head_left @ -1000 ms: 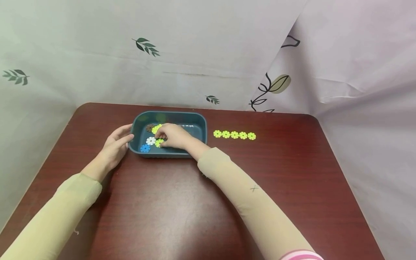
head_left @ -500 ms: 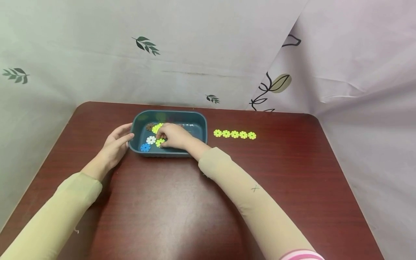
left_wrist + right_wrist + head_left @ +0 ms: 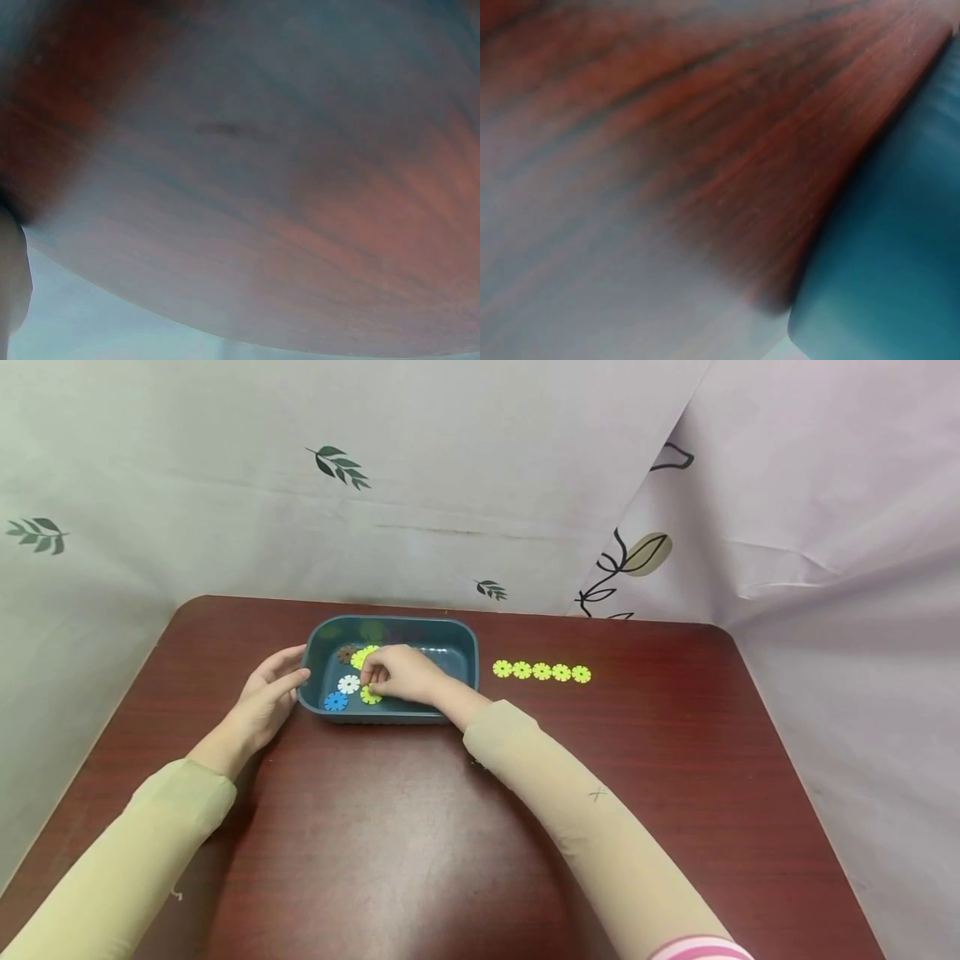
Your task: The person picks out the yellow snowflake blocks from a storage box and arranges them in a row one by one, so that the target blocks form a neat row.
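Reddish-brown tabletop (image 3: pixel 675 760) bears a dark teal tray (image 3: pixel 375 718). Left hand (image 3: pixel 264 700), fingers extended, touches its left end. Right hand (image 3: pixel 405 674), fingers narrowed, is at a yellow-green disc (image 3: pixel 371 697) inside; grip cannot be determined.

Dark red, wood-grained table (image 3: pixel 360 860) with rounded far corners. Behind the table, pale cloth (image 3: pixel 465 443) with green leaf sprigs (image 3: pixel 341 467); above the table's far right, a black-and-olive plant print (image 3: pixel 649 553); right of the table, creased fabric (image 3: pixel 847 527). Past the table in the left wrist view, a pale blur (image 3: pixel 90 315), probably cloth.
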{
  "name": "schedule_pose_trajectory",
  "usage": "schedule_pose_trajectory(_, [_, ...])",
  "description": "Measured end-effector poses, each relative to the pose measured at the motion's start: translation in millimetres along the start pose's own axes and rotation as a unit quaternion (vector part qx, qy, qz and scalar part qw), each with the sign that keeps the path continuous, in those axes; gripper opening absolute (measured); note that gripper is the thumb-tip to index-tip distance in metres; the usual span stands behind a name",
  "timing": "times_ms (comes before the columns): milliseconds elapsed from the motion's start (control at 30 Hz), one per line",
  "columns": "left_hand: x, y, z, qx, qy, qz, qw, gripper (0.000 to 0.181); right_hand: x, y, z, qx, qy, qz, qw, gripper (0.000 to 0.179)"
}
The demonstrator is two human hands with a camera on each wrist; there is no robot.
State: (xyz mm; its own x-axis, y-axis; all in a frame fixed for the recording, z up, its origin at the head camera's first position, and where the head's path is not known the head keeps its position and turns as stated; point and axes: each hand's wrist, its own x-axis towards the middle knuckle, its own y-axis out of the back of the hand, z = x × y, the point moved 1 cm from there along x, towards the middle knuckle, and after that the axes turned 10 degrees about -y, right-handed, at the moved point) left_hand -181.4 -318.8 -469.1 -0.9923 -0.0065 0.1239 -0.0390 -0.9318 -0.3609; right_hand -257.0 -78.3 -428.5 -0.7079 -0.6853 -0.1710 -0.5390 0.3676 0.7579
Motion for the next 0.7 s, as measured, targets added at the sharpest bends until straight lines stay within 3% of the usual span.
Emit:
schedule_pose_trajectory(400, [-0.7,-1.5,-0.2,0.0,-0.004,0.001,1.0,0.036,-16.7,21.6,8.0,0.081,0.004,0.043,0.9958,0.007])
schedule_pose_trajectory(700, [-1.7,-0.5,0.8,0.003,0.001,0.003,1.0,0.035,-45.4,50.9,30.2,0.15,0.005,0.107,0.9828,0.007])
